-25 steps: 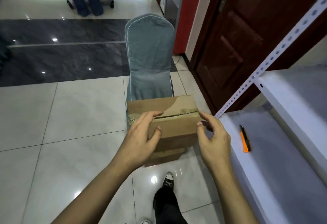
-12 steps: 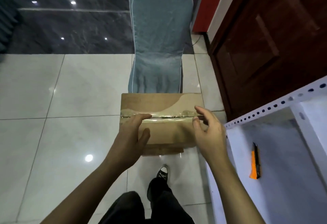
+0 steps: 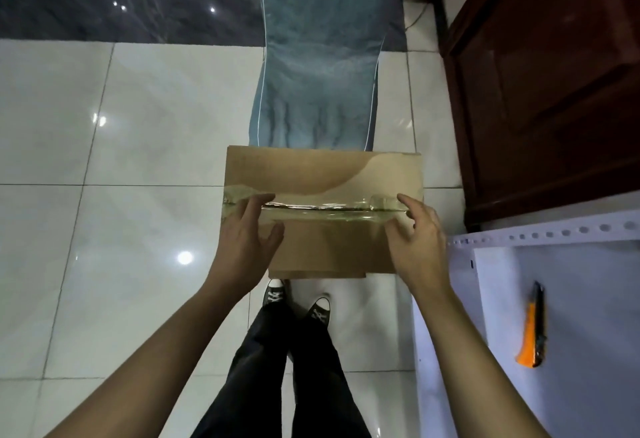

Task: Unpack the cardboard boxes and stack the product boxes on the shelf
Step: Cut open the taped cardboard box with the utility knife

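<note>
A brown cardboard box (image 3: 322,174) with clear tape along its closed top seam sits in front of me on another cardboard box (image 3: 317,273); only the lower box's near edge shows. My left hand (image 3: 247,233) rests on the left end of the taped seam, fingers straight and thumb spread. At the right end of the tape, my right hand (image 3: 414,233) touches the box with loosely bent fingers, index finger and thumb either side of the seam. The white metal shelf (image 3: 588,299) is at my right.
An orange utility knife (image 3: 531,326) lies on the shelf board. A chair with a blue-grey cover (image 3: 318,56) stands right behind the boxes. A dark brown door (image 3: 554,74) is at the right. My legs and black sneakers (image 3: 294,302) stand on glossy white tiles.
My view has tilted down and come closer over the box. Both hands moved from the box's sides onto the taped seam on top.
</note>
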